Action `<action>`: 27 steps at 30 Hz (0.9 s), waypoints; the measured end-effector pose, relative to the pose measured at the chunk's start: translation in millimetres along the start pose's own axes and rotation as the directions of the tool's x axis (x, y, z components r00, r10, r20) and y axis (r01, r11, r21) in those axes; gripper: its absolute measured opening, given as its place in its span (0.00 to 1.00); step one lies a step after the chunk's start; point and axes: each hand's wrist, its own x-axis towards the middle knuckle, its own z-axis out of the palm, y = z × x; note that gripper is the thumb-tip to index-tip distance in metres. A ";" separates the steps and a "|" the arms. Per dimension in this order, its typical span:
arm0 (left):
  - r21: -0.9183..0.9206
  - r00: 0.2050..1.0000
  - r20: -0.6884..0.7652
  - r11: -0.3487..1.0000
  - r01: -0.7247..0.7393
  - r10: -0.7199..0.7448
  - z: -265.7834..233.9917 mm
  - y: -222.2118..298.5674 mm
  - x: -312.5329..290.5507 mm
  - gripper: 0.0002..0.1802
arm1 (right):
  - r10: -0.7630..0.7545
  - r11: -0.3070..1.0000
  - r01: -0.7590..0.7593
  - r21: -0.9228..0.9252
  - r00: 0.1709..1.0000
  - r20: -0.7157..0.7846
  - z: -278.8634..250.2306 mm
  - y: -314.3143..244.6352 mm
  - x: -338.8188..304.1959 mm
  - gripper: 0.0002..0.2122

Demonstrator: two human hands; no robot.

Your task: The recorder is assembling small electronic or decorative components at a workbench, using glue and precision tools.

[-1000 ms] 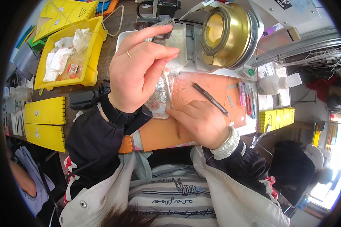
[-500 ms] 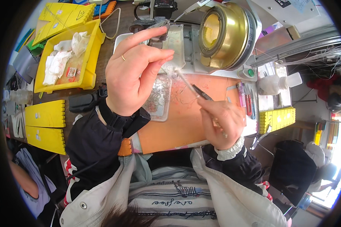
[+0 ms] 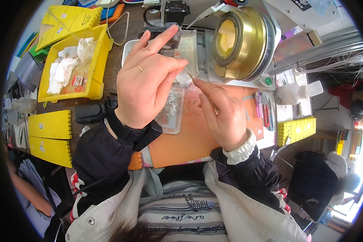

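Note:
My left hand (image 3: 145,86) is raised over the bench, thumb and index finger pinched together, the other fingers stretched out. Whatever sits in that pinch is too small to make out. Just to its right, my right hand (image 3: 224,111) grips a thin pale stick (image 3: 188,73), whose tip reaches close to the left fingertips; most of it is hidden by the fingers. Under the hands lie a clear plastic tray (image 3: 174,121) with tangled fine wire-like pieces and an orange work mat (image 3: 189,147).
A brass-coloured round machine (image 3: 246,44) stands behind the hands. To the left are a yellow bin (image 3: 99,78) with white cloths and yellow toothed boards (image 3: 50,125). Pens and hand tools (image 3: 266,115) lie at the mat's right, near a clear bottle (image 3: 290,92).
My right hand has moved up and left, bringing the stick near the left fingertips. My left middle and other fingers have spread more. The dark slender tool seen by the right hand no longer shows.

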 end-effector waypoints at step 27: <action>0.011 0.997 0.068 0.999 0.033 -0.033 -0.8 -0.7 2.9 0.06 | -0.272 0.961 0.276 -0.016 0.932 -0.238 -42.6 -5.2 -41.2 0.17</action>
